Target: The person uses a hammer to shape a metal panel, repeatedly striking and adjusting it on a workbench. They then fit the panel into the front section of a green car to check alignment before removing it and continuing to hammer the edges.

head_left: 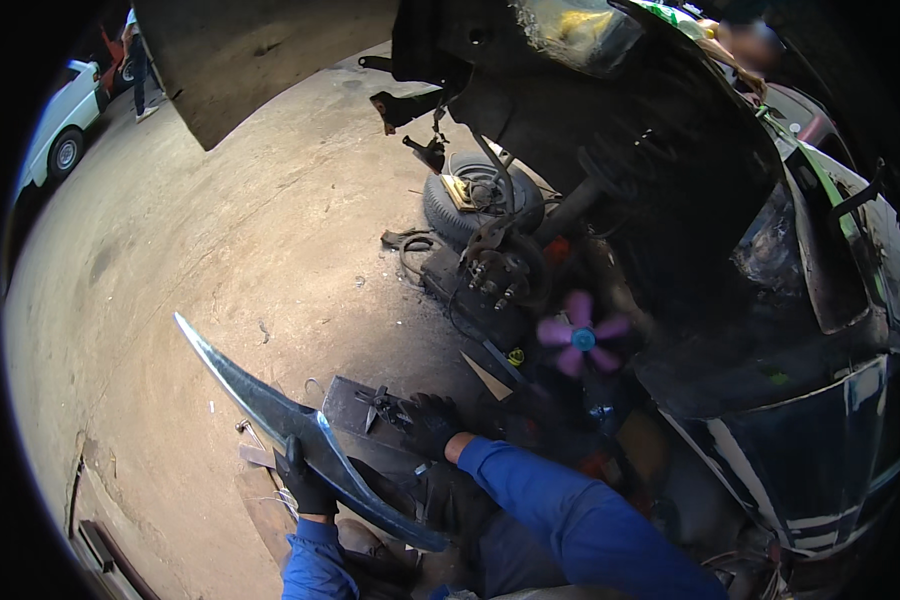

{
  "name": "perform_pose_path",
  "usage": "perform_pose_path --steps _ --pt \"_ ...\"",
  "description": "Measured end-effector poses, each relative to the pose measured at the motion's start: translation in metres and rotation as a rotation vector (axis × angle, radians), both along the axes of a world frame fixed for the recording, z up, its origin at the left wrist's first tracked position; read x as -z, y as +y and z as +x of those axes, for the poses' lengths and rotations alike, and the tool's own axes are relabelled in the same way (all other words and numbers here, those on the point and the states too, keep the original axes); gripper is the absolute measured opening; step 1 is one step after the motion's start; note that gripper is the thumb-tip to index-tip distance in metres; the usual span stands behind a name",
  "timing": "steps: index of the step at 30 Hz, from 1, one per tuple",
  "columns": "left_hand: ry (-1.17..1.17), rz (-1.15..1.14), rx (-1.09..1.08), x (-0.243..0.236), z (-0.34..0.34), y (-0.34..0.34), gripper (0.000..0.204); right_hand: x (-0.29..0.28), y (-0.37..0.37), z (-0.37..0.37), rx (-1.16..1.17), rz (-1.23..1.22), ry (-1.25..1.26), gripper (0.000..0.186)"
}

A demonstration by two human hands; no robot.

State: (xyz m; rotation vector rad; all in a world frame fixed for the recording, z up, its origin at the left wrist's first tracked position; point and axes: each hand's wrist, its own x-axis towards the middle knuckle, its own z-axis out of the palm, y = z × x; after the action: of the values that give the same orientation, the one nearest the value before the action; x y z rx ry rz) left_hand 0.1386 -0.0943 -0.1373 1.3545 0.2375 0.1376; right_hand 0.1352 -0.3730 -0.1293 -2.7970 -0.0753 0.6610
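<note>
A long, curved dark metal panel (355,478) with a pointed tip slants across the lower middle. My left hand (305,482), in a dark glove, is closed on its lower left edge. To the right of the panel, my gloved right hand (432,425) reaches over a dark flat-topped box (348,395). Its fingers curl at the near end of dark pliers (378,408), which lie over that box; dark gloves against dark surfaces blur the exact grip.
A vehicle body with an exposed wheel hub (500,275) rises at right. Below it a pink-bladed fan (582,338) stands close to my right arm. A tyre (483,195) lies beyond. Scraps and tools lie left of my left hand. A white vehicle (62,130) and a person (138,70) are far left.
</note>
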Motion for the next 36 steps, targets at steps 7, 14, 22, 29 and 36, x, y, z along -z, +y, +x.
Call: perform_pose_path --steps 7,14,22,29,36 --pt "0.183 -0.097 -0.287 -0.057 -0.025 -0.012 0.053 -0.103 -0.005 -0.060 0.037 0.477 -0.112 0.074" --pt "0.400 -0.263 -0.121 -0.226 -0.020 -0.023 0.051 -0.273 -0.034 -0.146 0.180 0.516 -0.077 0.083" --pt "0.381 -0.379 0.109 -0.380 -0.033 -0.009 0.050 -0.471 -0.040 -0.218 0.565 0.433 -0.503 0.098" --pt "0.286 -0.435 0.330 -0.500 -0.035 -0.038 0.054 -0.560 -0.043 -0.252 0.772 0.937 -0.333 0.084" --pt "0.336 -0.435 0.481 -0.560 -0.028 -0.100 0.066 -0.610 -0.028 -0.265 0.601 0.836 -0.567 0.048"
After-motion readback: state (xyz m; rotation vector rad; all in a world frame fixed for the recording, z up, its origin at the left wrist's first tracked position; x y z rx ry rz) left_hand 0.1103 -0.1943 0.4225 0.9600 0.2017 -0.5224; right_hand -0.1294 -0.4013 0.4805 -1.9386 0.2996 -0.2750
